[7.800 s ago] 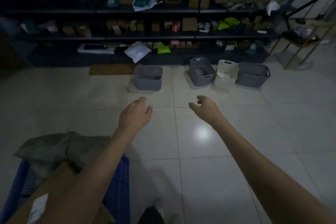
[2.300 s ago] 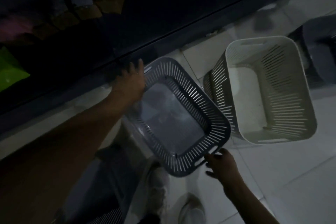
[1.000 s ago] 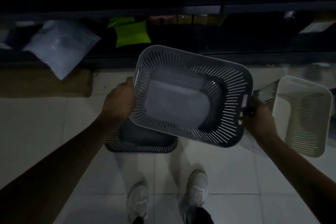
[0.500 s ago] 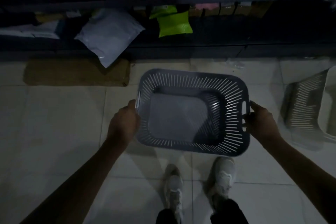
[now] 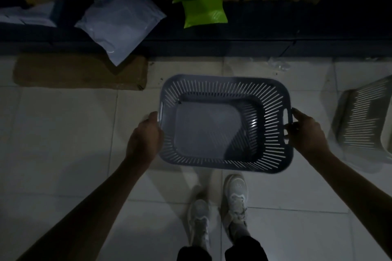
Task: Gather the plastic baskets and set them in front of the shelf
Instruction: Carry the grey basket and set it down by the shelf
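I look straight down at a grey slotted plastic basket (image 5: pixel 224 125), held level above the tiled floor just in front of the dark shelf (image 5: pixel 233 46). My left hand (image 5: pixel 145 137) grips its left handle and my right hand (image 5: pixel 305 133) grips its right handle. The basket is empty. A white slotted basket (image 5: pixel 364 121) stands on the floor at the right edge, partly cut off by the frame. Any basket below the one I hold is hidden.
A flat piece of brown cardboard (image 5: pixel 80 72) lies on the floor at the left, against the shelf. A white mailer bag (image 5: pixel 118 21) and a green bag (image 5: pixel 203 10) stick out from the bottom shelf. My two shoes (image 5: pixel 218 205) are just behind the basket.
The grey basket has been lifted away from beside the white one and carried left. Over the last half second it came slightly closer and stays level in both hands.
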